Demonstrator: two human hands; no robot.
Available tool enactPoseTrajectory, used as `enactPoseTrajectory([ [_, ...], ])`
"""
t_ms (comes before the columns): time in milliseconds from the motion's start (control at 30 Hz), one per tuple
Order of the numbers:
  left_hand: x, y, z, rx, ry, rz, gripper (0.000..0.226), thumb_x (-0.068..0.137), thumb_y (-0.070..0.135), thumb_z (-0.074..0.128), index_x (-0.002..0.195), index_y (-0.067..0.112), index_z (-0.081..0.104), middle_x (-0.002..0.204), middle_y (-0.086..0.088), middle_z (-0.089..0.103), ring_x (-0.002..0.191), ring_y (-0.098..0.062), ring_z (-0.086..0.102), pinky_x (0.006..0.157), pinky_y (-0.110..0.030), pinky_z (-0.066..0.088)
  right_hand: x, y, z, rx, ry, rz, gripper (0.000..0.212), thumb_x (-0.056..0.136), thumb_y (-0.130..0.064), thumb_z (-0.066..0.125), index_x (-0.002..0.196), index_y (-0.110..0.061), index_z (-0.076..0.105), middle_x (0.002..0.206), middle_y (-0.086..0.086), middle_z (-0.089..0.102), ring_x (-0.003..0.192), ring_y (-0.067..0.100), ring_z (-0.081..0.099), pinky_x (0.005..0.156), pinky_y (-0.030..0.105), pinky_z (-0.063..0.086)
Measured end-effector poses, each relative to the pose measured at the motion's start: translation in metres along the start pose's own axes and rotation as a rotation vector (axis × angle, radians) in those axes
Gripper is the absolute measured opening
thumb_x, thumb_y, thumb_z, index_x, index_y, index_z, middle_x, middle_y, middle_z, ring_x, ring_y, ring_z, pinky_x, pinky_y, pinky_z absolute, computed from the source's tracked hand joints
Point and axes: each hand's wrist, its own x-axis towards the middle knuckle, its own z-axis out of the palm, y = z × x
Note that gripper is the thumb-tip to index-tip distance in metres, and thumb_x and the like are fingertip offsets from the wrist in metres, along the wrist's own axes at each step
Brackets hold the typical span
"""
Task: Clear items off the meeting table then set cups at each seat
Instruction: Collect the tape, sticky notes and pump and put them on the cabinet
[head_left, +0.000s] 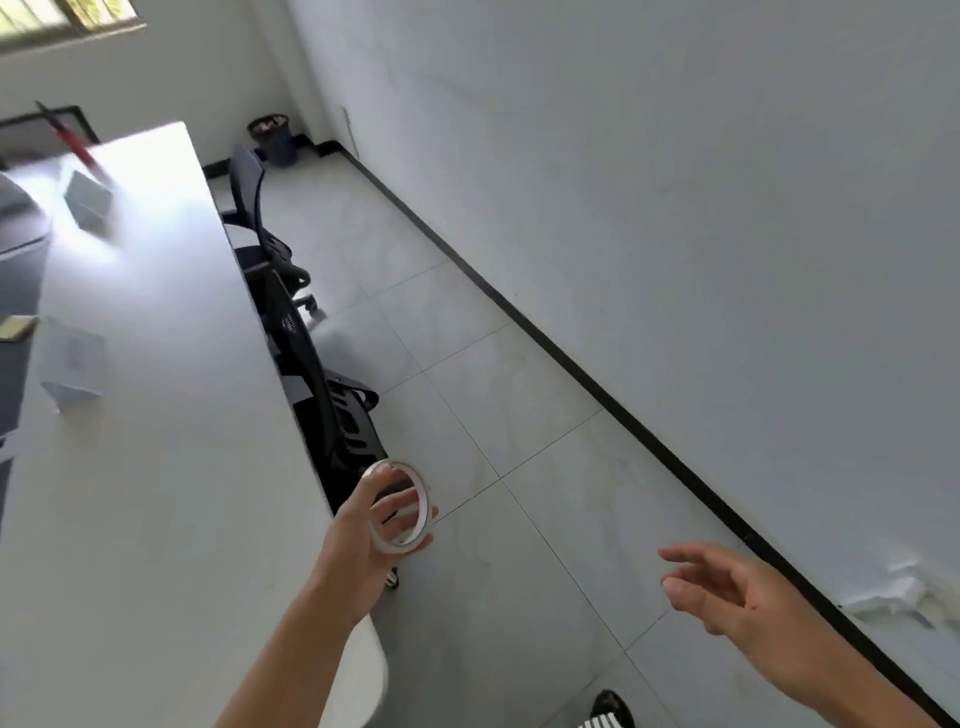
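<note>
left hand (358, 535) grips tape roll (427, 506) | ring on edge, hole facing camera | right hand (727, 587) loose, empty

Dark waste bin (275, 139) in far corner, grey tiled floor (519, 415), black skirting (571, 362)

Pale marks on the black chair (353, 426) may be lettering. They are too blurred to read. No other text is legible.

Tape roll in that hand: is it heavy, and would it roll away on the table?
Probably light: the tape roll is a thin hollow ring, held by the left hand. Stood on edge it would likely roll; laid flat, it should stay.
</note>
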Motion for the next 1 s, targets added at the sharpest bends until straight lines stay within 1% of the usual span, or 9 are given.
enactPoseTrajectory([
  [133,0.008,-0.009,0.037,0.088,0.108,-0.021,0.030,0.088,0.031,0.059,0.108,0.010,0.066,0.105,-0.025,0.068,0.081,-0.031,0.067,0.058,-0.035,0.051,0.059,-0.011,-0.043,-0.054,-0.082,-0.025,0.024,0.080,-0.037,0.072,0.104,-0.038,0.068,0.094,-0.009,0.075,0.088,0.003,0.070,0.078,0.024,0.049],
  [300,0.030,-0.004,0.051,0.077,0.212,0.014,0.035,0.096,0.031,0.052,0.111,0.003,0.066,0.113,-0.025,0.066,0.087,-0.037,0.067,0.062,-0.040,0.055,0.128,-0.045,-0.057,-0.108,-0.191,-0.058,0.019,0.085,-0.026,0.070,0.103,-0.033,0.068,0.094,-0.004,0.074,0.084,0.000,0.070,0.072,0.019,0.047],
  [400,0.057,0.007,0.050,0.068,0.287,0.057,0.035,0.097,0.028,0.051,0.096,-0.003,0.066,0.105,-0.025,0.066,0.086,-0.038,0.065,0.065,-0.044,0.055,0.174,-0.068,-0.056,-0.136,-0.240,-0.073,0.021,0.085,-0.025,0.070,0.104,-0.031,0.068,0.097,-0.003,0.074,0.083,0.000,0.070,0.071,0.019,0.047],
  [533,0.113,0.029,0.049,0.293,0.316,0.035,0.029,0.076,0.032,0.058,0.056,0.012,0.061,0.088,-0.022,0.070,0.082,-0.029,0.066,0.065,-0.037,0.048,0.236,-0.102,-0.056,-0.156,-0.255,-0.090,0.022,0.084,-0.025,0.070,0.106,-0.032,0.067,0.099,-0.003,0.073,0.085,0.000,0.070,0.074,0.020,0.047],
  [600,0.147,0.049,0.053,0.414,0.263,0.013,0.039,0.067,0.039,0.058,0.064,0.001,0.063,0.073,-0.014,0.064,0.074,-0.024,0.060,0.067,-0.036,0.043,0.267,-0.124,-0.061,-0.163,-0.235,-0.091,0.023,0.085,-0.023,0.070,0.107,-0.030,0.068,0.098,-0.002,0.073,0.084,0.000,0.070,0.074,0.020,0.047],
  [667,0.185,0.072,0.054,0.479,0.221,0.024,0.058,0.062,0.049,0.059,0.081,-0.006,0.065,0.067,-0.006,0.056,0.068,-0.020,0.051,0.066,-0.036,0.038,0.297,-0.149,-0.066,-0.163,-0.216,-0.094,0.023,0.085,-0.023,0.070,0.107,-0.029,0.068,0.096,-0.003,0.074,0.084,0.000,0.070,0.073,0.019,0.047],
  [733,0.220,0.104,0.059,0.530,0.209,0.068,0.063,0.062,0.053,0.058,0.082,-0.007,0.063,0.066,-0.004,0.050,0.065,-0.018,0.044,0.065,-0.035,0.033,0.326,-0.178,-0.070,-0.147,-0.184,-0.101,0.022,0.085,-0.024,0.070,0.106,-0.030,0.068,0.092,-0.005,0.075,0.084,0.000,0.070,0.074,0.020,0.048],
  [833,0.265,0.155,0.068,0.537,0.236,0.124,0.058,0.067,0.050,0.059,0.080,-0.007,0.065,0.068,-0.005,0.053,0.066,-0.017,0.045,0.064,-0.031,0.034,0.369,-0.213,-0.073,-0.138,-0.167,-0.106,0.023,0.084,-0.028,0.070,0.106,-0.034,0.068,0.096,-0.007,0.074,0.087,-0.001,0.070,0.080,0.024,0.050],
  [1000,0.330,0.217,0.066,0.529,0.294,0.182,0.038,0.084,0.040,0.061,0.073,0.005,0.071,0.063,-0.006,0.064,0.061,-0.012,0.050,0.062,-0.026,0.039,0.448,-0.259,-0.065,-0.148,-0.213,-0.085,0.024,0.084,-0.024,0.070,0.108,-0.028,0.068,0.096,-0.002,0.073,0.085,0.001,0.070,0.075,0.020,0.048],
])
